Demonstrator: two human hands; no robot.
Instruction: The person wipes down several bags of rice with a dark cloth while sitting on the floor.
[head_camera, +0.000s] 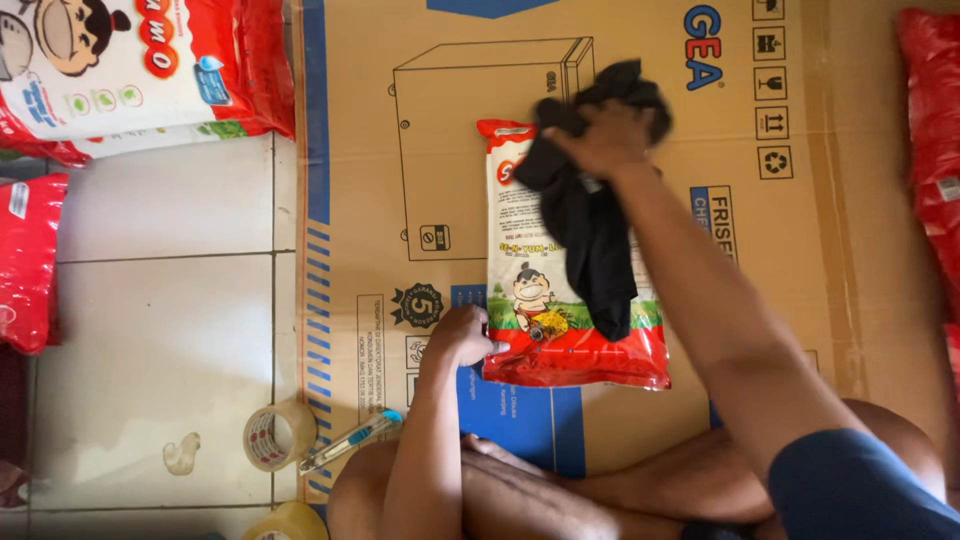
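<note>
— What has the right hand (607, 138) got?
— Its fingers are bunched tight around a black cloth (588, 230), which hangs down over the red and white bag (570, 300) beneath it.
— And the left hand (462, 338)?
— Curled, pressing the bag's lower corner against the cardboard (400, 120). A tape roll (277, 436) and a cutter (352, 440) lie just below and outside it.

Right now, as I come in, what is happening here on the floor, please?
A person sits on a flattened brown cardboard box spread over the white tiled floor. The left hand presses on the lower left corner of a red and white plastic bag lying flat on the cardboard. The right hand holds a crumpled black cloth over the bag's upper part. A roll of clear tape and a blue utility knife lie beside the left arm.
</note>
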